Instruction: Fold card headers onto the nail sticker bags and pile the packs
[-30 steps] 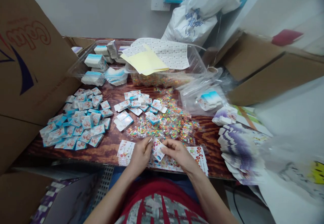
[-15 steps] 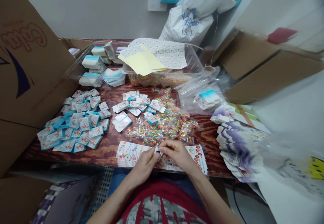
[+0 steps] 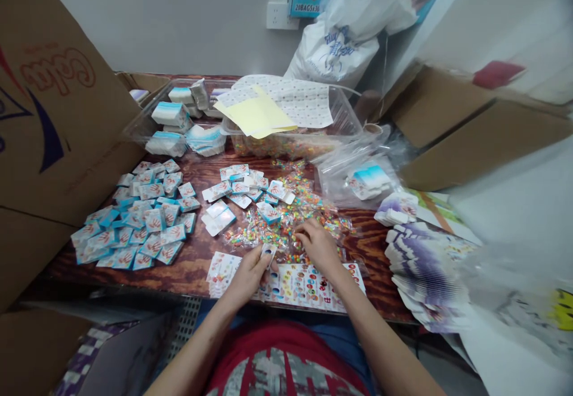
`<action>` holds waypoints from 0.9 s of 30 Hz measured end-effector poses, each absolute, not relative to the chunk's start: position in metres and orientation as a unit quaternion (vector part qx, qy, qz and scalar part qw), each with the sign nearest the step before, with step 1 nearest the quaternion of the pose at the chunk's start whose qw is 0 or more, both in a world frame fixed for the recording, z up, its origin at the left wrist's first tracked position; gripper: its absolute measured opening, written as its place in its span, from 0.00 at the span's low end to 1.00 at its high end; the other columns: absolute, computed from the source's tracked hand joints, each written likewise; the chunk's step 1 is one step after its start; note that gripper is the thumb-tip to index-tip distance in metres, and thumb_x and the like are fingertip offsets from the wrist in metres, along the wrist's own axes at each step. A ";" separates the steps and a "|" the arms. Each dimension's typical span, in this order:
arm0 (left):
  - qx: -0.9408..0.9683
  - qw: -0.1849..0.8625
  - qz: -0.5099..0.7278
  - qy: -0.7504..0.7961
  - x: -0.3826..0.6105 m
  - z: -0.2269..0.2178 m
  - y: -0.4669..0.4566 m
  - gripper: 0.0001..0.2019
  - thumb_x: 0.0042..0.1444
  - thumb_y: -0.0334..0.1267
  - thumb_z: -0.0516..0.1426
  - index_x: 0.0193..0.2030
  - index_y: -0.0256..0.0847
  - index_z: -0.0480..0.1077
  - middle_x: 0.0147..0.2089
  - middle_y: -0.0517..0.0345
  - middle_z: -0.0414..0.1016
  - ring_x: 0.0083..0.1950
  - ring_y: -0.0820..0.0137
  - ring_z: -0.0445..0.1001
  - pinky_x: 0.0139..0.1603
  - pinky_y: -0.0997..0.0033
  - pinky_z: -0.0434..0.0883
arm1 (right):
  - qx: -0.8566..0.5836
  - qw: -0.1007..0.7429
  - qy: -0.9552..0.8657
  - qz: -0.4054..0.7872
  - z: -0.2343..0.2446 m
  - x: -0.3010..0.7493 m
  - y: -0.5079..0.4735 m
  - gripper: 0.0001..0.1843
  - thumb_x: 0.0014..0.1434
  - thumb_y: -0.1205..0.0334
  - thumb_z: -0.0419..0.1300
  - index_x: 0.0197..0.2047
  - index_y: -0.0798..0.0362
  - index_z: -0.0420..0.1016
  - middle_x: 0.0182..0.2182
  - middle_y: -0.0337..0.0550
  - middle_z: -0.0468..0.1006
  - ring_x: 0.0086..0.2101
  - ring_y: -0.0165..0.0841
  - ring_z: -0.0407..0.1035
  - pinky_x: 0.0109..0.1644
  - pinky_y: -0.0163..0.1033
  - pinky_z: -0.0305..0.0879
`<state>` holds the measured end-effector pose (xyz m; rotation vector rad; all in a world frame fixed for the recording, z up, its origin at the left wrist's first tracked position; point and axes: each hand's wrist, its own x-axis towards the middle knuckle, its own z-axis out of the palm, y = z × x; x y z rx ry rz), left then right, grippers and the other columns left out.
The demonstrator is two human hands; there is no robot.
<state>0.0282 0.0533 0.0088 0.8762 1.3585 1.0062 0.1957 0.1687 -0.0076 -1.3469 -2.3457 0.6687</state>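
Note:
My left hand (image 3: 248, 274) is closed on a small folded printed paper (image 3: 267, 249), pinched between thumb and fingers above the sticker sheets. My right hand (image 3: 317, 246) is at the near side of a heap of small clear candy packets (image 3: 286, 217) filled with colourful pieces. Its fingers are curled and close together; whatever is between the tips is too small to make out. Overlapping printed sticker sheets (image 3: 308, 288) lie along the table's front edge, under both hands. Behind the left hand are several small blue-and-white boxes (image 3: 218, 218), some with open flaps.
A large pile of closed little boxes (image 3: 152, 220) covers the table's left. Clear plastic tubs (image 3: 286, 139) stand behind, with paper sheets on one. Purple-and-white flat cartons (image 3: 425, 265) and a plastic bag (image 3: 358, 175) are on the right. A big cardboard box (image 3: 67, 115) walls the left side.
My hands have parted. The right one has moved forward from the folded paper to the candy packets, while the left keeps the paper and has shifted slightly left. The view has tilted a little.

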 end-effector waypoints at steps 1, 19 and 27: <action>0.375 0.579 0.427 0.584 0.027 0.009 0.054 0.20 0.59 0.55 0.51 0.31 0.39 0.67 0.22 0.65 0.65 0.18 0.76 0.58 0.20 0.77 0.56 | -0.468 0.174 -0.835 0.230 -0.007 0.197 0.167 0.08 0.63 0.68 0.54 0.36 0.51 0.74 0.37 0.43 0.71 0.38 0.37 0.67 0.41 0.38 0.60; 0.459 0.536 0.411 0.577 0.035 0.006 0.054 0.12 0.57 0.43 0.55 0.42 0.37 0.70 0.34 0.60 0.71 0.35 0.69 0.68 0.37 0.72 0.65 | -0.417 0.281 -0.633 0.589 0.025 0.174 0.125 0.04 0.50 0.61 0.60 0.31 0.51 0.69 0.25 0.37 0.69 0.27 0.33 0.65 0.30 0.36 0.61; 0.497 0.523 0.293 0.628 0.029 0.029 0.042 0.10 0.57 0.36 0.47 0.31 0.38 0.68 0.26 0.62 0.66 0.30 0.69 0.65 0.33 0.72 0.60 | -0.392 0.221 -0.661 0.600 0.020 0.178 0.125 0.09 0.48 0.62 0.62 0.35 0.51 0.73 0.28 0.38 0.71 0.30 0.34 0.66 0.33 0.36 0.61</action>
